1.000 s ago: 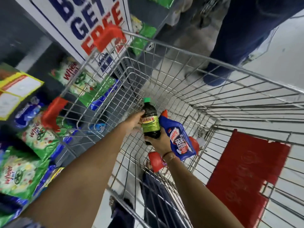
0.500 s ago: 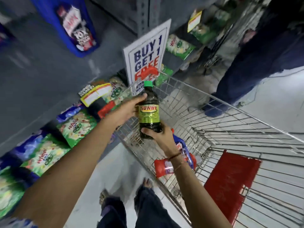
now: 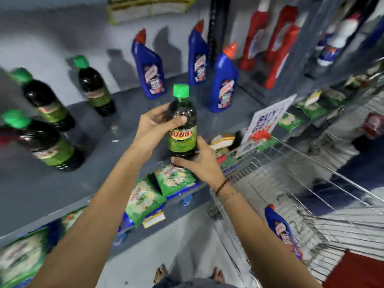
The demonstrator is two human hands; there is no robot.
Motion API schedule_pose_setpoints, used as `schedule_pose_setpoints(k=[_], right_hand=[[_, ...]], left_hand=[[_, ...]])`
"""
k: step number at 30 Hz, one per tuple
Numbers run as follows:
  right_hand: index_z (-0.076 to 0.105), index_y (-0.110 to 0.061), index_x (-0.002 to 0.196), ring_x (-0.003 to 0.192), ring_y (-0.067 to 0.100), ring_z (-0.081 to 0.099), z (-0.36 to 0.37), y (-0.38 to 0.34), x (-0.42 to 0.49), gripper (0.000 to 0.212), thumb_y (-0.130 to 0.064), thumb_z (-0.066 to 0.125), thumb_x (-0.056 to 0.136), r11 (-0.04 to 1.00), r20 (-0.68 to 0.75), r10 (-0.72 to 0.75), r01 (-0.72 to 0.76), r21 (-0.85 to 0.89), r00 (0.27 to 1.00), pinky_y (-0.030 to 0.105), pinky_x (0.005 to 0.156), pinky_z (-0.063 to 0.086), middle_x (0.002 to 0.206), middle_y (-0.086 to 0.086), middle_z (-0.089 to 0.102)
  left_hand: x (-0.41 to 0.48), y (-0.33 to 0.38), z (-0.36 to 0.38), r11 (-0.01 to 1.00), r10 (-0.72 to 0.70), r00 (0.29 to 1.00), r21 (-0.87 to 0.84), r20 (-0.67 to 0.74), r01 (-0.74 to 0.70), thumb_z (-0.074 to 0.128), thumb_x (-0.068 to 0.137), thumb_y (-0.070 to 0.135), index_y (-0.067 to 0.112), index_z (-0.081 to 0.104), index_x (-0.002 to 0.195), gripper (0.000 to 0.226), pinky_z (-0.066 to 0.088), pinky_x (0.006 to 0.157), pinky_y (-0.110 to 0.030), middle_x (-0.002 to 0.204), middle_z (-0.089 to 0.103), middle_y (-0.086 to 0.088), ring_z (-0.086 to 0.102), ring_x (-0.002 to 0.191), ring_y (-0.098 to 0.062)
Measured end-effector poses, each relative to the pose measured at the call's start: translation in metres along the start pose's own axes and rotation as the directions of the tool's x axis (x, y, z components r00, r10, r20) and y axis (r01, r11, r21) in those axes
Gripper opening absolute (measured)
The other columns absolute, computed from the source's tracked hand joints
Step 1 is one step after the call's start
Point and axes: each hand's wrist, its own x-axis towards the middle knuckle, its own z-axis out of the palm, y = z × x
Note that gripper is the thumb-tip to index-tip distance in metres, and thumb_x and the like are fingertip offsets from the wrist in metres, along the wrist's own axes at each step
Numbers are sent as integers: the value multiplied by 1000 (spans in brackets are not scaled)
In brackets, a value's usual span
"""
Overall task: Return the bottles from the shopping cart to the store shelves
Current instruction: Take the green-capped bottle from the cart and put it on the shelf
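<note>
Bottles are the matter here, and in the head view one dark bottle with a green cap and a green "SUNNY" label stands upright in the air, held in both hands just in front of the grey shelf. The left hand wraps the bottle's shoulder, thumb across the front and fingers curled behind; the right hand cups the base from below and the side, fingers closed on it. On the shelf board, open grey surface lies directly behind the held bottle, between three matching dark bottles standing at the left and three blue cleaner bottles with red caps at the right; the nearest blue one stands close to the shelf's front edge. Red bottles stand further right, past a dark upright post. Below the shelf's front lip, green packets fill a lower tier, with a yellow price tag on the edge. The wire shopping cart sits at the right, its rim just beside the right wrist, and one blue bottle lies inside against its near wall. A "BUY 1 GET 1" sign stands at the cart's far corner. Pale floor shows below, with the person's bare toes at the bottom edge. Much of the outer view is blurred.
</note>
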Motion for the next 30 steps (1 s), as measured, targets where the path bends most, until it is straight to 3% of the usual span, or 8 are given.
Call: schedule_pose_setpoints(k=[8,12,16,22,25,27,28,30], right_hand=[[43,0,126,119,27,54,114,-50,62,75,-17,84,65,981,267,-88,131,-147,960,12,86,35,126,18,59],[36,-1,133,128,33,44,144,-54,91,81,-16,82,68,964,328,-38,122,-238,944,32,106,34,134,21,50],[31,-2,136,131,33,41,156,-45,99,83,-13,80,70,964,349,17,77,-253,937,39,111,33,138,21,47],[27,-5,141,131,33,41,145,-37,86,90,-11,80,69,976,282,-18,78,-202,959,41,111,34,140,21,45],[34,-5,139,123,28,50,116,-26,61,78,-11,77,73,986,133,-68,86,-139,989,38,105,42,136,21,48],[46,-6,131,109,20,57,84,-11,38,59,-10,73,78,992,-12,-94,93,-80,995,31,91,50,127,16,55],[51,-7,126,103,16,58,63,-1,26,51,-9,71,79,995,-82,-87,83,-51,993,25,85,51,123,13,58],[56,-6,119,97,13,60,15,26,0,40,-7,69,81,998,-215,-60,54,-31,975,12,79,48,118,11,60]], left_hand=[[-14,9,-123,988,148,961,87,-233,-131,78,63,-4,25,65,99,47,53,78,-15,92,75,14,67,89,0],[-9,5,-150,987,159,936,87,-315,-138,77,64,-5,14,59,109,52,50,95,-29,113,64,-10,62,103,-16],[-6,-7,-158,986,160,928,104,-336,-132,75,66,-7,11,58,110,51,52,82,-15,116,62,-11,66,89,2],[-5,-13,-146,986,137,921,142,-364,-91,72,75,1,0,44,130,62,48,97,-25,130,56,-16,59,113,-15],[-31,-26,-119,970,237,727,202,-644,-137,72,78,17,4,42,131,63,44,91,-10,129,51,-8,55,117,-9],[-56,-47,-87,941,327,610,311,-722,-136,65,82,24,6,47,124,49,45,93,-20,119,52,-10,55,113,-19],[-66,-59,-66,935,333,627,334,-704,-122,62,84,26,9,50,119,41,45,92,-28,114,54,-9,55,107,-21],[-78,-82,-17,949,251,783,303,-569,-84,59,84,24,17,54,108,26,45,88,-34,107,58,-9,57,100,-22]])
